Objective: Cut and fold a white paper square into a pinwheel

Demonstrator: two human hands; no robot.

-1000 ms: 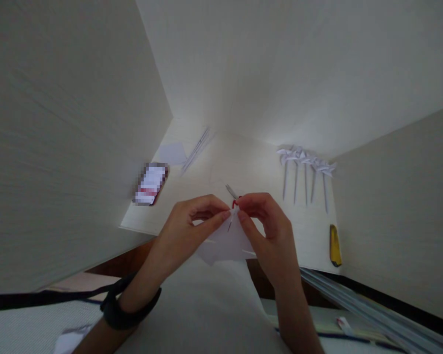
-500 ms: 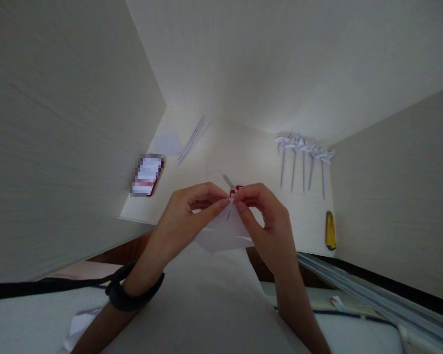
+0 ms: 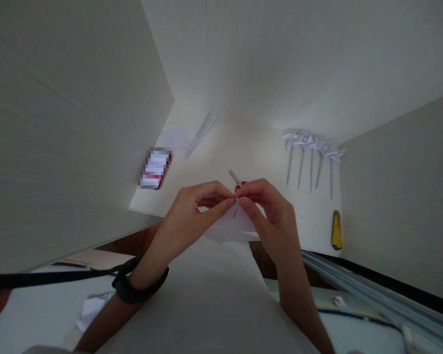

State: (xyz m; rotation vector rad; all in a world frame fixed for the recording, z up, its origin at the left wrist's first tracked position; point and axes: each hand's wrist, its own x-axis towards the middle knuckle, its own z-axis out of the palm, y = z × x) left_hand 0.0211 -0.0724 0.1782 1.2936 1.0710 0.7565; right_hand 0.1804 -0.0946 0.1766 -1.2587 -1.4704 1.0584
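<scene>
My left hand (image 3: pixel 192 216) and my right hand (image 3: pixel 271 219) meet fingertip to fingertip over a folded white paper piece (image 3: pixel 231 228), both pinching its top near the desk's front edge. A thin dark pin or line shows on the paper just below the fingertips. Behind the fingers, small scissors with red handles (image 3: pixel 236 179) lie on the pale desk (image 3: pixel 251 157). A dark band circles my left wrist.
A row of several white paper pinwheels on sticks (image 3: pixel 312 157) lies at the back right. A yellow cutter (image 3: pixel 336 229) rests by the right wall. A phone (image 3: pixel 155 168), a paper sheet (image 3: pixel 174 138) and thin sticks (image 3: pixel 201 132) lie at the left. Walls enclose the desk on three sides.
The hands stay pinched together on the paper and have shifted slightly right and up in view; the paper is tilted flatter.
</scene>
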